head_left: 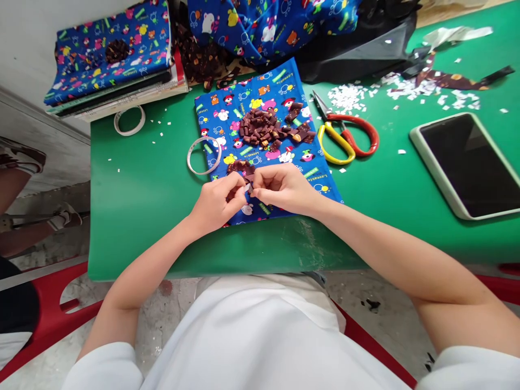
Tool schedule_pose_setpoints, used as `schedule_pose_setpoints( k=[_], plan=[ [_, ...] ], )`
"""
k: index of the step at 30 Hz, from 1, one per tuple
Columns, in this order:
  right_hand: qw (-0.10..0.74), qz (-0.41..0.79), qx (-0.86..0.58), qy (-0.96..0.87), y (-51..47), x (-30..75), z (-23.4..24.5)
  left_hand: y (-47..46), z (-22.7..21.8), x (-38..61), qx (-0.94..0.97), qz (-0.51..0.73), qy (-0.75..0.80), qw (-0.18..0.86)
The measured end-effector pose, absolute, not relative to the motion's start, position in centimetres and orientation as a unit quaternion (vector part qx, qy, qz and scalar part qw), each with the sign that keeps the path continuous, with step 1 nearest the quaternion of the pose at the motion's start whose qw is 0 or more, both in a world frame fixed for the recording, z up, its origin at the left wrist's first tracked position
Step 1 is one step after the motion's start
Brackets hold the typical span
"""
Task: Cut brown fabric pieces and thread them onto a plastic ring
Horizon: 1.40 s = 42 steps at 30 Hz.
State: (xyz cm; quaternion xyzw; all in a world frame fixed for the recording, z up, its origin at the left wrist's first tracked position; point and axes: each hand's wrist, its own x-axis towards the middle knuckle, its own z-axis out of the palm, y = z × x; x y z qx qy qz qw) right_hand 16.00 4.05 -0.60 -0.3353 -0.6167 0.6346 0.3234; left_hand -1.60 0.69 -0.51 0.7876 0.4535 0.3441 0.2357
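My left hand (219,201) is closed in a pinch, with a small white piece (246,187) showing at its fingertips. Close against it, my right hand (286,187) pinches a small dark brown piece, mostly hidden by the fingers. Both hands are over a blue cartoon-print cloth (312,165) on the table. Just beyond the fingertips lies a small group of brown fabric-like scraps (242,167). Farther up the cloth is a larger pile of brown printed pieces (260,128). A roll of white tape (204,155) rests at the cloth's left edge.
Scissors (345,135) with red and yellow handles lie right of the cloth. Beyond them are scattered white bits (347,97); a phone (471,162) lies at right. Another tape roll (129,120) sits near a cloth-topped stack of books (134,97). Another person's leg (12,187) shows at left.
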Motion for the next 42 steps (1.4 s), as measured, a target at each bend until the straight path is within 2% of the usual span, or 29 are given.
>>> schedule_pose_setpoints(
  k=[5,9,14,19,23,28,31,35,42],
  plan=[
    [0.352,0.704,-0.308,-0.535,4.3,16.3,-0.5,0.9,-0.2,-1.8,0.745,0.369,0.477,0.284],
    [0.385,0.713,-0.311,-0.497,4.4,16.3,-0.4,0.7,-0.1,-1.9,0.802,0.345,0.386,0.297],
    [0.396,0.679,-0.307,-0.537,4.7,16.5,0.0,0.1,-0.6,-1.4,0.895,0.282,0.237,0.251],
    [0.418,0.650,-0.304,-0.557,5.0,16.9,0.5,-0.4,-0.8,-1.2,0.922,0.236,0.207,0.226],
    [0.423,0.618,-0.309,-0.586,5.0,17.1,0.7,-0.5,-0.1,-1.2,0.893,0.198,0.264,0.306],
    [0.396,0.597,-0.314,-0.623,5.1,17.2,0.5,0.1,0.0,-0.9,0.684,0.309,0.426,0.505],
    [0.378,0.567,-0.315,-0.661,5.3,17.4,0.3,0.7,-0.3,-0.9,0.530,0.373,0.434,0.626],
    [0.351,0.518,-0.300,-0.720,5.3,17.8,0.4,1.4,-0.6,-1.2,0.457,0.409,0.439,0.657],
    [0.344,0.429,-0.259,-0.794,5.5,18.3,0.3,1.2,-0.7,-1.4,0.450,0.396,0.451,0.661]
  ],
)
